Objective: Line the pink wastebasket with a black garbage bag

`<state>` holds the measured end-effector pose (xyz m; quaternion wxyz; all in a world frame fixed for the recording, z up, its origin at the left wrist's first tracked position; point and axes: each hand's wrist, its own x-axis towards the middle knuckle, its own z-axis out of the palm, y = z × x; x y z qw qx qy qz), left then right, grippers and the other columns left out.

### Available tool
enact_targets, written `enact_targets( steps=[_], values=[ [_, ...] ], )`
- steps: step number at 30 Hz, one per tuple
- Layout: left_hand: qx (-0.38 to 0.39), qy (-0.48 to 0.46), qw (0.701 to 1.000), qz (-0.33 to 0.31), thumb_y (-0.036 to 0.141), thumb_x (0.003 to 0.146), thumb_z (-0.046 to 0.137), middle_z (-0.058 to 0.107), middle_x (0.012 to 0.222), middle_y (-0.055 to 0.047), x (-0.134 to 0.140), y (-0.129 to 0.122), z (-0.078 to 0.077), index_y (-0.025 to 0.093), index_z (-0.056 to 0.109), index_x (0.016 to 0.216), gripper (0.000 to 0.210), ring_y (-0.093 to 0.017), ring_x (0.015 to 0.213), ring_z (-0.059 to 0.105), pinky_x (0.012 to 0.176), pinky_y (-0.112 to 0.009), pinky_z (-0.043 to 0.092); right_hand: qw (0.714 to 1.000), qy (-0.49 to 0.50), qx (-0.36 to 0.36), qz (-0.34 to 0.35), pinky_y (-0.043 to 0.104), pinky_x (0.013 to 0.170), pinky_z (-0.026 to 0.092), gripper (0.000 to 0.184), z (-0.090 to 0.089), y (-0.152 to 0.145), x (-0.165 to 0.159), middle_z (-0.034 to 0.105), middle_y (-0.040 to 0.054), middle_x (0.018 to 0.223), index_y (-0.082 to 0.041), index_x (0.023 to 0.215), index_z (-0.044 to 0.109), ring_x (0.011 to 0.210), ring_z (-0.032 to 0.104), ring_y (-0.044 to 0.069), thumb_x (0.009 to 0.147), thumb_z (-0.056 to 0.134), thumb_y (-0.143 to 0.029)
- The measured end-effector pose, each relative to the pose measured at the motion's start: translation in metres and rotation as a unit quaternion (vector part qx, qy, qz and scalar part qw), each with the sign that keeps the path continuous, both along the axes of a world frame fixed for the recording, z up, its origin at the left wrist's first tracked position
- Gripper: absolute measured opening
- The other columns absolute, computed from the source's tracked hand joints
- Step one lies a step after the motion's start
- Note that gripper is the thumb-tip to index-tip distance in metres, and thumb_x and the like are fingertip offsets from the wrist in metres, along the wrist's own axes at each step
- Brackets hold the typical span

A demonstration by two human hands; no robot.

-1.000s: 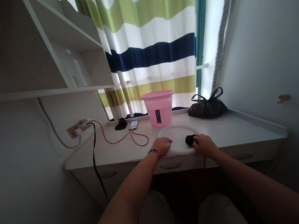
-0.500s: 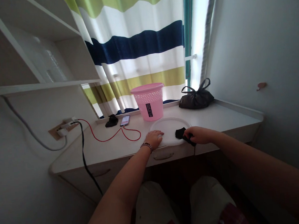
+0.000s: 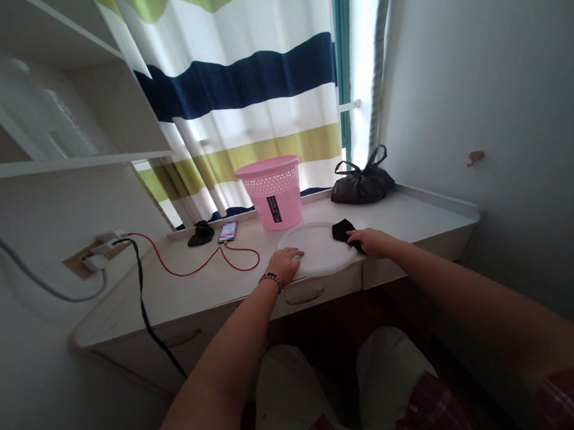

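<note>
A shallow round white basin (image 3: 316, 271), seen from above, lies at the front edge of the white desk. My left hand (image 3: 285, 265), a beaded bracelet at its wrist, holds the basin's left rim with the fingers curled over it. At the right side of the basin my right hand (image 3: 372, 242) is closed on a small black cloth (image 3: 342, 229). The cloth's far end spreads over the basin's right edge, while its near end hangs partly hidden under my fingers.
Behind the basin stands a pink wastebasket (image 3: 279, 202). A tied black plastic bag (image 3: 363, 186) sits at the back right. To the left are a phone (image 3: 227, 231) on a red cable (image 3: 197, 273) and a small black bundle (image 3: 201, 233). A dark cord (image 3: 143, 306) hangs over the desk's left side.
My right hand and the black cloth have moved away from me, toward the basin's far right edge. My left hand stays at the rim. The whole view has shifted slightly.
</note>
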<state>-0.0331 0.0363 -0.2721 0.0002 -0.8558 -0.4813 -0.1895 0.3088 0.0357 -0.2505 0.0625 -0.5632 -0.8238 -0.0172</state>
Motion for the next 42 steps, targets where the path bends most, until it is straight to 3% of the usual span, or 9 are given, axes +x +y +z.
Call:
enact_targets(
  steps=[3, 9, 13, 19, 22, 27, 33, 37, 42],
  values=[
    [-0.003, 0.000, 1.000, 0.001, 0.025, 0.088, 0.041, 0.056, 0.135, 0.000, 0.000, -0.001, 0.002, 0.025, 0.061, 0.124, 0.041, -0.019, 0.126, 0.046, 0.113, -0.036, 0.030, 0.999, 0.023, -0.019, -0.021, 0.032, 0.097, 0.040, 0.052, 0.001, 0.015, 0.002, 0.041, -0.0013, 0.150, -0.030, 0.130, 0.059, 0.116, 0.056, 0.024, 0.083, 0.047, -0.013],
    [-0.012, 0.012, 1.000, 0.010, 0.026, 0.089, 0.041, 0.054, 0.138, 0.000, 0.002, -0.004, 0.005, 0.026, 0.060, 0.126, 0.042, -0.019, 0.128, 0.045, 0.113, -0.035, 0.029, 0.995, -0.019, -0.032, -0.095, 0.044, 0.090, 0.041, 0.047, 0.018, 0.017, -0.008, 0.063, 0.0104, 0.125, -0.032, 0.127, 0.063, 0.108, 0.059, 0.032, 0.082, 0.053, -0.019],
    [-0.014, 0.015, 1.000, 0.007, 0.026, 0.089, 0.041, 0.054, 0.138, -0.001, 0.003, -0.004, 0.005, 0.025, 0.059, 0.126, 0.042, -0.019, 0.129, 0.044, 0.114, -0.035, 0.028, 0.998, -0.035, -0.017, -0.054, 0.053, 0.094, 0.036, 0.038, 0.028, 0.008, -0.013, 0.065, 0.0125, 0.120, -0.030, 0.109, 0.073, 0.114, 0.054, 0.037, 0.077, 0.057, -0.015],
    [-0.010, 0.009, 1.000, 0.012, 0.028, 0.089, 0.041, 0.055, 0.137, -0.001, 0.002, -0.004, 0.003, 0.024, 0.060, 0.125, 0.041, -0.019, 0.127, 0.046, 0.113, -0.034, 0.029, 0.993, -0.100, -0.044, 0.034, 0.042, 0.083, 0.045, 0.033, 0.039, -0.017, -0.032, 0.070, 0.0144, 0.103, -0.023, 0.101, 0.074, 0.098, 0.063, 0.031, 0.072, 0.060, -0.013],
    [-0.006, 0.001, 1.000, 0.008, 0.029, 0.089, 0.041, 0.056, 0.136, -0.001, 0.002, -0.003, 0.002, 0.025, 0.061, 0.124, 0.040, -0.019, 0.126, 0.047, 0.112, -0.034, 0.030, 0.989, -0.119, -0.049, 0.079, 0.039, 0.076, 0.047, 0.028, 0.043, -0.037, -0.056, 0.071, 0.0146, 0.094, -0.019, 0.097, 0.074, 0.089, 0.066, 0.030, 0.072, 0.061, -0.015],
    [-0.008, 0.006, 1.000, 0.016, 0.028, 0.089, 0.041, 0.055, 0.137, -0.001, 0.004, -0.004, 0.003, 0.025, 0.061, 0.124, 0.040, -0.019, 0.126, 0.046, 0.112, -0.035, 0.030, 0.981, -0.093, -0.005, 0.170, 0.037, 0.085, 0.046, 0.026, 0.043, -0.063, -0.109, 0.071, 0.0159, 0.100, -0.014, 0.098, 0.072, 0.095, 0.065, 0.030, 0.078, 0.060, -0.025],
    [-0.004, 0.010, 1.000, 0.014, 0.028, 0.086, 0.045, 0.056, 0.136, -0.001, 0.003, -0.003, 0.005, 0.027, 0.062, 0.123, 0.041, -0.020, 0.126, 0.047, 0.111, -0.035, 0.031, 0.986, -0.058, 0.033, 0.154, 0.035, 0.088, 0.045, 0.030, 0.034, -0.068, -0.150, 0.068, 0.0163, 0.107, -0.012, 0.105, 0.067, 0.102, 0.061, 0.029, 0.084, 0.057, -0.030],
    [-0.003, -0.001, 1.000, 0.013, 0.027, 0.085, 0.046, 0.057, 0.134, -0.001, 0.002, -0.002, 0.004, 0.026, 0.063, 0.122, 0.040, -0.020, 0.125, 0.047, 0.111, -0.036, 0.032, 0.989, -0.031, 0.030, 0.139, 0.033, 0.085, 0.045, 0.027, 0.030, -0.071, -0.145, 0.064, 0.0136, 0.109, -0.016, 0.105, 0.066, 0.100, 0.061, 0.027, 0.082, 0.061, -0.030],
    [0.006, -0.013, 1.000, 0.006, 0.025, 0.085, 0.046, 0.058, 0.132, -0.001, -0.001, -0.002, 0.002, 0.026, 0.063, 0.121, 0.040, -0.020, 0.123, 0.049, 0.111, -0.036, 0.032, 0.991, -0.026, 0.006, 0.133, 0.033, 0.083, 0.044, 0.031, 0.029, -0.068, -0.109, 0.064, 0.0109, 0.106, -0.020, 0.108, 0.063, 0.099, 0.061, 0.026, 0.078, 0.065, -0.028]
  ],
)
